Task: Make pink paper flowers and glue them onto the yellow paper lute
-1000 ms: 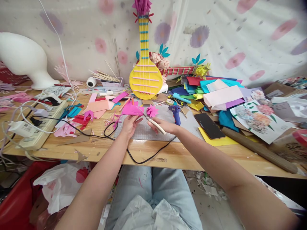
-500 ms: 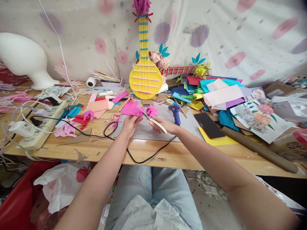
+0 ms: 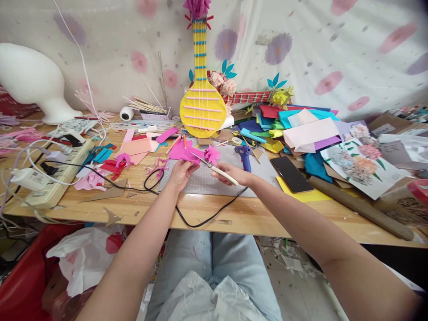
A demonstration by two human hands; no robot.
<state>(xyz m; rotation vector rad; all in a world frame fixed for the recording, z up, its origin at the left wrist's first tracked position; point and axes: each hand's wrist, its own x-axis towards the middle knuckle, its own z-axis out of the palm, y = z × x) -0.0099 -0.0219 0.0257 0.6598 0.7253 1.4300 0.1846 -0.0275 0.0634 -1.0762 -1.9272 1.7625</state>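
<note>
Between the fingers of my left hand [image 3: 182, 174] is a piece of magenta paper [image 3: 192, 156], pinched above the grey cutting mat [image 3: 261, 178]. My right hand [image 3: 234, 173] grips a pair of scissors [image 3: 224, 175] with off-white handles. Their blades point left and away from me, with the tips at the magenta paper. Just beyond the blades lies a magenta paper flower [image 3: 211, 154]. A blue glue gun [image 3: 245, 158] rests on the mat to the right of my right hand.
A yellow paper lute [image 3: 203, 109] leans at the back. To the right are a phone [image 3: 291, 174], stacked coloured paper [image 3: 310, 136] and a brown stick [image 3: 361, 207]. At left sit a power strip [image 3: 63, 178] and a white foam head [image 3: 31, 82]. A black cord [image 3: 200, 226] loops along the front.
My right hand and the scissors have shifted slightly to the right and turned a little. More of the magenta paper shows above my left fingers, which stay nearly in place.
</note>
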